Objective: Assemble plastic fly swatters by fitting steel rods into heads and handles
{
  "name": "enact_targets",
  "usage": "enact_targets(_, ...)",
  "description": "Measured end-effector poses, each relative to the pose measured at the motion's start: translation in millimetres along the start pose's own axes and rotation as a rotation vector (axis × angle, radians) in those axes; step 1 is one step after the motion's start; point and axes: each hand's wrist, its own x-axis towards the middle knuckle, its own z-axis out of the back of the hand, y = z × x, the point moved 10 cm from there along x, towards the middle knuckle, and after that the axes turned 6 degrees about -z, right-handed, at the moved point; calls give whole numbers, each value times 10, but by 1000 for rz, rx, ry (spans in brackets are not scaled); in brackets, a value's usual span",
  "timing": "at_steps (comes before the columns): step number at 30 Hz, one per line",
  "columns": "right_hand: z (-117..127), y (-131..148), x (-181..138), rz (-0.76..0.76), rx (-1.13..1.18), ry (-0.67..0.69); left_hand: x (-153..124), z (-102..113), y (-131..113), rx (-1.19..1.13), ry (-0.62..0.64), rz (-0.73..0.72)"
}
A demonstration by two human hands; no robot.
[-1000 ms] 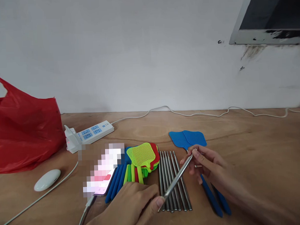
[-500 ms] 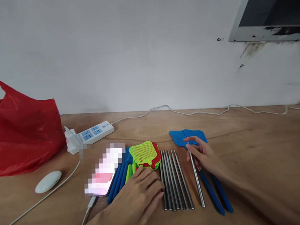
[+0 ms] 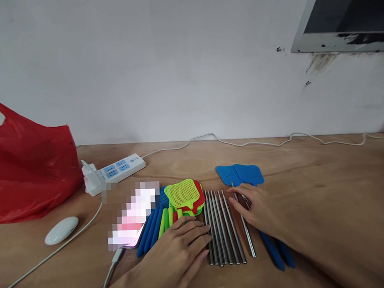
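Several steel rods [image 3: 221, 227] lie side by side on the wooden table [image 3: 322, 190]. One more steel rod [image 3: 245, 224] lies just right of them, and my right hand [image 3: 259, 209] rests on its upper part with fingers stretched flat. My left hand [image 3: 179, 249] lies open on the coloured swatter handles, its fingertips at the left edge of the rod row. A stack of green, red and blue fly swatter heads [image 3: 183, 197] sits left of the rods. Two blue fly swatters [image 3: 240, 174] lie to the right, their handles running under my right hand.
A phone [image 3: 131, 219] with a cable lies left of the swatters. A white power strip [image 3: 112, 172], a white oval device [image 3: 61, 229] and a red plastic bag [image 3: 29, 166] stand at the left. A white cable [image 3: 258, 143] runs along the wall.
The rod I held with both hands has been laid down right of the row. My right hand has slid down onto it and flattened; my left hand has settled beside the rods.
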Motion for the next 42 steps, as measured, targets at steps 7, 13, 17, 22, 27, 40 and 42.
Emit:
enact_targets(7, -26, 46, -11, 66, -53, 34, -19, -3, 15, -52, -27, 10)
enact_targets(13, 63, -98, 22, -6, -117, 9, -26, 28, 11, -51, -34, 8)
enact_targets(17, 51, -215, 19, -89, -280, 30, -23, 21, 41, -64, -7, 46)
enact_targets(22, 11, -260, -8, -144, -403, 79, -13, -41, 78, -86, 50, 79)
enact_targets(27, -23, -266, -22, -155, -353, 102, -15, -71, 80, -99, 79, 91)
enact_targets(40, -82, -305, -39, -146, -312, 54, -22, -82, 61, -128, 78, 70)
enact_targets(42, -90, -305, -34, -152, -298, 61, -21, -78, 63, -131, 73, 69)
